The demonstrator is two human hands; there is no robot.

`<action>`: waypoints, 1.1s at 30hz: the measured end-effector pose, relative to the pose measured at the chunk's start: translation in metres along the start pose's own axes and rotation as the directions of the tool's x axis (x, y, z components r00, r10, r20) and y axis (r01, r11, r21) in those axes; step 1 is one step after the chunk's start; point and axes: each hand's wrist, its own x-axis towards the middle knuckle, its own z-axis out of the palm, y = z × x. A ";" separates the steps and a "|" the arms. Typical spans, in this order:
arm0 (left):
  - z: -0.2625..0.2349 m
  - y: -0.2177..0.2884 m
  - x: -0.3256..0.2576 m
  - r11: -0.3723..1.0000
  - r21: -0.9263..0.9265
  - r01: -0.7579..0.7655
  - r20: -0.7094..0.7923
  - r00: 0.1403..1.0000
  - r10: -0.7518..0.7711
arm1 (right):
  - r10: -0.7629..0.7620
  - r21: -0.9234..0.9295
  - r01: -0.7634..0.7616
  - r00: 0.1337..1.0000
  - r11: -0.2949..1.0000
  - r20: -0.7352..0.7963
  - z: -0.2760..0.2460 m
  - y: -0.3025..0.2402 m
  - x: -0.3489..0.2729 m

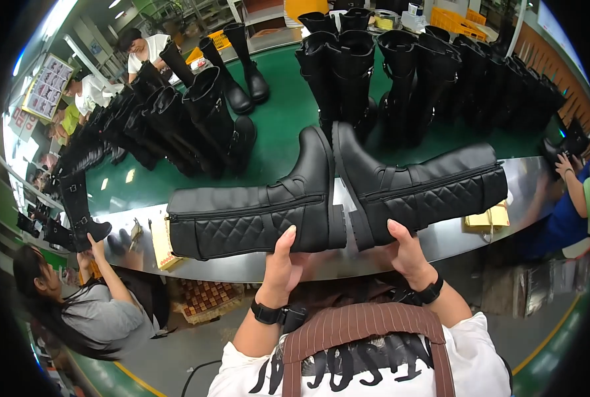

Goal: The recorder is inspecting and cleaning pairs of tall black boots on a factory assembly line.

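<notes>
In my left hand I grip a tall black boot near its heel, the shaft lying out to the left. My right hand grips the matching boot the same way, its shaft pointing right. Both are held sideways above the table's metal edge, soles facing each other and nearly touching in the middle. A zipper and a quilted panel show along each shaft. My thumbs press on the boots' near sides; the other fingers are hidden beneath.
Rows of black boots stand on the green table at the back left and back right. Yellow paper stacks lie by the metal edge. A person at left handles another boot; a blue-clad person sits at right.
</notes>
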 end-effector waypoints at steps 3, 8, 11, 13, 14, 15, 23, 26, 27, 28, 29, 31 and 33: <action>0.008 0.000 -0.002 0.999 0.034 -0.001 0.040 0.999 0.000 | -0.025 0.065 0.022 0.998 0.998 0.050 0.010 -0.004 0.000; 0.015 -0.006 -0.004 0.999 -0.004 -0.042 0.080 0.996 0.042 | -0.050 0.118 0.040 0.996 0.992 0.080 0.010 -0.005 0.002; 0.013 -0.007 -0.005 1.000 0.011 -0.027 0.070 0.997 0.027 | -0.026 0.137 0.008 0.992 0.990 0.127 0.001 0.000 0.002; 0.010 -0.006 -0.005 0.994 0.088 -0.069 0.039 0.997 0.066 | -0.008 0.112 -0.009 0.988 0.994 0.153 -0.005 0.003 0.004; 0.008 -0.006 -0.004 0.994 0.088 -0.069 0.039 0.997 0.066 | -0.009 0.112 -0.009 0.988 0.994 0.154 -0.007 0.004 0.005; 0.007 -0.005 -0.004 0.983 0.160 -0.093 0.042 0.995 0.088 | 0.009 0.087 -0.022 0.990 0.996 0.143 -0.009 0.005 0.006; 0.015 -0.002 -0.002 0.988 0.143 -0.061 0.134 0.990 0.042 | -0.100 0.013 0.099 0.989 0.995 0.112 -0.013 0.001 0.007; 0.017 -0.003 -0.004 1.000 -0.004 -0.001 0.080 0.997 0.002 | 0.013 0.116 -0.028 0.991 0.993 0.132 -0.015 -0.003 0.004; 0.015 -0.004 -0.004 1.000 0.026 -0.014 0.017 1.000 0.013 | 0.042 0.151 -0.064 0.988 0.986 0.146 -0.016 -0.004 0.004; 0.013 -0.006 -0.003 0.999 0.024 -0.045 0.007 0.999 0.045 | 0.086 0.176 -0.115 0.983 0.978 0.163 -0.018 -0.005 0.005; 0.010 -0.008 -0.001 0.995 0.065 -0.073 -0.015 0.997 0.074 | 0.089 0.108 -0.104 0.987 0.989 0.135 -0.020 -0.005 0.006; 0.001 -0.014 0.005 0.946 0.316 -0.076 -0.153 0.980 0.130 | 0.142 0.091 -0.148 0.987 0.985 0.072 -0.025 -0.004 0.012; -0.007 -0.022 0.012 0.767 0.639 -0.056 -0.250 0.928 0.276 | 0.302 0.080 -0.297 0.952 0.951 -0.047 -0.031 -0.003 0.018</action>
